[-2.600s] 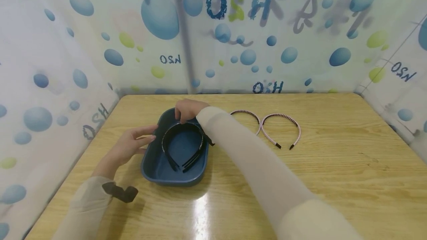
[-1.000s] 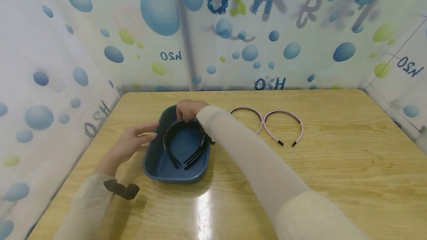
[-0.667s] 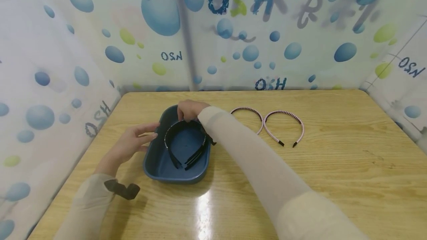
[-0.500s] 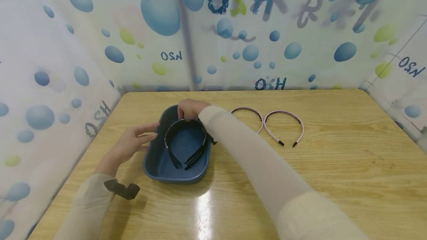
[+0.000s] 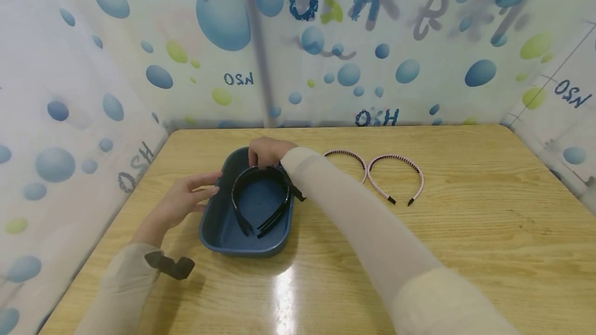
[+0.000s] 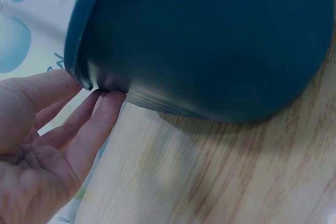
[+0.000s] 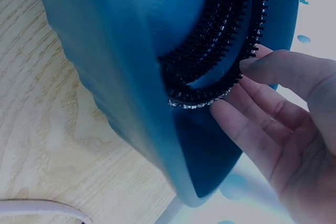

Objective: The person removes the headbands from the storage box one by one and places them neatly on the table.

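Pinching the light, springy black headbands (image 5: 258,201) at their arch, the right hand (image 5: 267,152) grips them while the left hand (image 5: 182,201), fingers straight, steadies the tray (image 5: 219,231).

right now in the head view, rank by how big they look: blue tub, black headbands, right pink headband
1. blue tub
2. black headbands
3. right pink headband, which lies farther from the camera, so its lower rank is unsure

The right forearm (image 5: 354,216) hides part of the left pink headband (image 5: 346,158); the blue tray (image 6: 210,40) is cut off by the left wrist view's edges.
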